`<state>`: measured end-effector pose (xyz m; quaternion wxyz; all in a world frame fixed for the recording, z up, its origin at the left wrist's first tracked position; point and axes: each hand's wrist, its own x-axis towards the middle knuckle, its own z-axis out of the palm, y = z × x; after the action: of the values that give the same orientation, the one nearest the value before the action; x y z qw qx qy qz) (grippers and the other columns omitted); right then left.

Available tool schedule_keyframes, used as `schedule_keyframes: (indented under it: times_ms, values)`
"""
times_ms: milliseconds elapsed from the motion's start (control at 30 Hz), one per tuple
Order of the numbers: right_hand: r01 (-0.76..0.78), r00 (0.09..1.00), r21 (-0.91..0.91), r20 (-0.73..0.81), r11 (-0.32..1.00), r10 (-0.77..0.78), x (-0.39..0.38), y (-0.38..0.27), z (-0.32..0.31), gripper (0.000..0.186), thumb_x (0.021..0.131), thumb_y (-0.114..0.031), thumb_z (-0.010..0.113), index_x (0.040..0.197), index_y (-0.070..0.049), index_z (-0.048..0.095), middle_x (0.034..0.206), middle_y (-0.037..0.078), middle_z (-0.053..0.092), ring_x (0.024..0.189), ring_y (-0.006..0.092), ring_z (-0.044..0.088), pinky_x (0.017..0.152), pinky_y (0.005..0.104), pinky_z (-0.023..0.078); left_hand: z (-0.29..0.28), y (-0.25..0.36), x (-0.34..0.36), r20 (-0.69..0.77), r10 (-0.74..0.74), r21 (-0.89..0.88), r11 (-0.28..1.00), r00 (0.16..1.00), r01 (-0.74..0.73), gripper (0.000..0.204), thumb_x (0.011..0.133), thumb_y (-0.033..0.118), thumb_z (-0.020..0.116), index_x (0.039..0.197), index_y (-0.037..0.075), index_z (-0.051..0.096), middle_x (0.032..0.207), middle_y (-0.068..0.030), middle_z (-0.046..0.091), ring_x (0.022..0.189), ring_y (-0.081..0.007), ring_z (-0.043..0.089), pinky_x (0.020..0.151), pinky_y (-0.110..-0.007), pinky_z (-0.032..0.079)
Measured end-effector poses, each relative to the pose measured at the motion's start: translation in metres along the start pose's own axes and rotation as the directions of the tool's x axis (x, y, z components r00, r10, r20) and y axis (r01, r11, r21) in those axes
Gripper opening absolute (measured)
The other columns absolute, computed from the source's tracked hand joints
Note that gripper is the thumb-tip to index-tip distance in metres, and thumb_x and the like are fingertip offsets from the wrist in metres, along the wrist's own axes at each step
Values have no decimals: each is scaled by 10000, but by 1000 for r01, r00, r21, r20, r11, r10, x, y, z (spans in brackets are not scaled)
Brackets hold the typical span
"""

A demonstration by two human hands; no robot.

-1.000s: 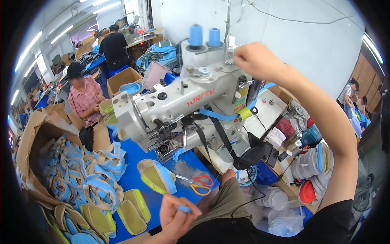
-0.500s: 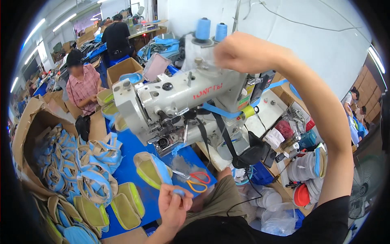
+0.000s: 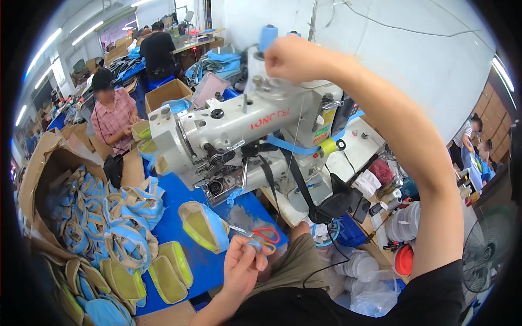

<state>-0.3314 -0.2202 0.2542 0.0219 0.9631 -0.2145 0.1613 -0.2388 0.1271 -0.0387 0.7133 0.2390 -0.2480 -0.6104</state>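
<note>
My left hand (image 3: 244, 266) pinches a small blue rounded thing (image 3: 254, 246) between thumb and fingers, just in front of scissors (image 3: 251, 232) with red and orange handles. Raised over the sewing machine (image 3: 239, 122), my right hand (image 3: 291, 58) is closed and a little blurred. It is close to the blue thread cones (image 3: 268, 38); anything in its fingers is too fine to see. A thin thread runs down in front of the machine's body. Beside the scissors, on the blue table (image 3: 217, 266), lies an oval beige, blue and yellow-green sewn piece (image 3: 204, 226).
A large cardboard box (image 3: 41, 179) full of blue and beige pieces stands at the left, with more sewn pieces (image 3: 168, 271) near it. Blue tape (image 3: 293, 145) and black straps hang on the machine. A co-worker (image 3: 113, 117) sits beyond; a fan (image 3: 483, 247) stands at right.
My right hand has moved left over the machine, towards the thread cones. My left hand has shifted right with the small blue thing and now overlaps the scissors' handles.
</note>
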Motion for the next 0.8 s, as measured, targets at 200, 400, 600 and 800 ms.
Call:
schedule_keyframes:
  times_ms: [200,400,600,800]
  values:
    - [107,991,34,76,994,-109,-14,-31,-24,164,848,-147,648,827,11,686,734,195,672,683,323,659,691,427,527,-6,5,1,-46,94,46,995,994,-92,97,1096,166,524,1140,89,486,1031,-187,691,683,-141,528,642,-301,438]
    - [95,984,-136,161,986,-73,-20,-24,-22,174,869,-154,618,825,4,676,744,204,675,687,359,650,686,437,519,10,6,0,-15,135,163,978,991,-131,141,1094,145,523,1217,76,522,1017,-191,702,692,-132,542,648,-303,454]
    - [18,989,-351,146,936,35,-12,-27,-17,152,826,-136,611,813,-37,725,779,174,723,800,374,715,723,450,555,7,6,-2,-31,152,206,968,988,-142,180,1096,127,513,1259,51,532,1014,-192,706,675,-128,544,639,-289,458]
    - [39,998,-363,51,931,-22,-7,-25,-9,156,818,-106,590,837,-40,730,820,186,732,819,384,716,725,469,556,2,6,-1,-26,175,233,959,984,-164,179,1094,130,520,1252,47,534,1015,-195,712,696,-126,560,648,-289,465]
